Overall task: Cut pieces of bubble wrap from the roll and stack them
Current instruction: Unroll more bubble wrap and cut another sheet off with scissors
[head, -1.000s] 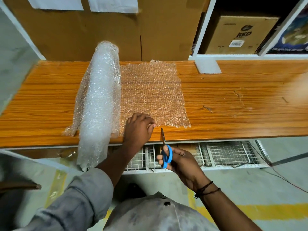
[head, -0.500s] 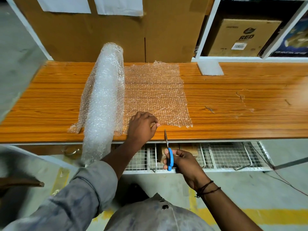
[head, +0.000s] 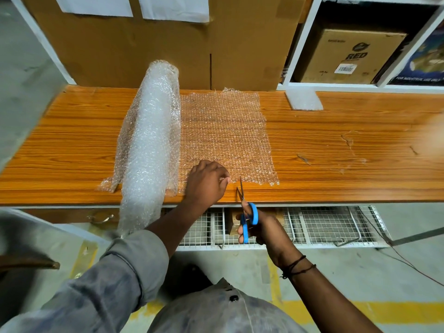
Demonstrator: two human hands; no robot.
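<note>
Wood-grain tabletop [head: 336, 140] runs in front of tall cardboard boxes [head: 144, 49]. On it lies the bubble wrap roll [head: 151, 140], its near end hanging over the front edge. One sheet [head: 225, 131] lies unrolled flat to the right of the roll, apparently uncut from it. The left hand [head: 206, 181] pinches the sheet's near edge with bent fingers. The right hand [head: 264, 229] grips blue-handled scissors [head: 247, 212], blades slightly parted, tips right at that edge. No cut shows in the sheet and no stack of pieces is visible, so the task looks barely begun: first cut about to start, stacking all ahead.
</note>
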